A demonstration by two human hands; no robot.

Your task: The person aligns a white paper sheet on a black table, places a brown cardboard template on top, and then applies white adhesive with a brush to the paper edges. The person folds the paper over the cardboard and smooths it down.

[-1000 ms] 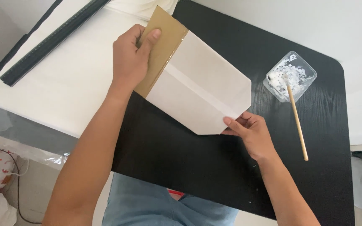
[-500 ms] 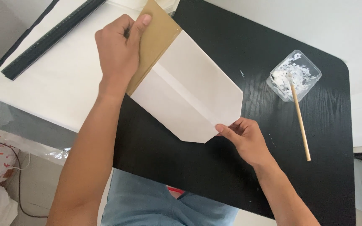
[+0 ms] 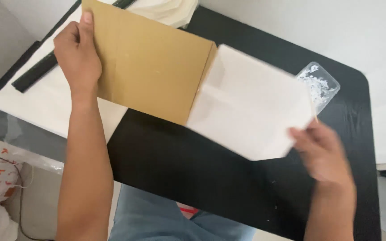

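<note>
My left hand [image 3: 77,56] grips the left edge of a brown cardboard sheet [image 3: 150,62] and holds it above the black table [image 3: 170,165]. A folded white paper [image 3: 251,107] sticks out from the cardboard's right edge, ending in a point. My right hand [image 3: 322,151] is blurred at that paper's lower right tip, touching or holding it; I cannot tell which.
A clear plastic tub with white paste [image 3: 320,85] stands at the table's right, partly behind the paper. A large white sheet [image 3: 45,102] and a long black ruler [image 3: 36,73] lie at the left. More white papers [image 3: 166,9] are stacked at the top.
The cardboard has slid out to the left, so much more brown shows. The paper and both hands have lifted and shifted, and the stick by the tub is now hidden.
</note>
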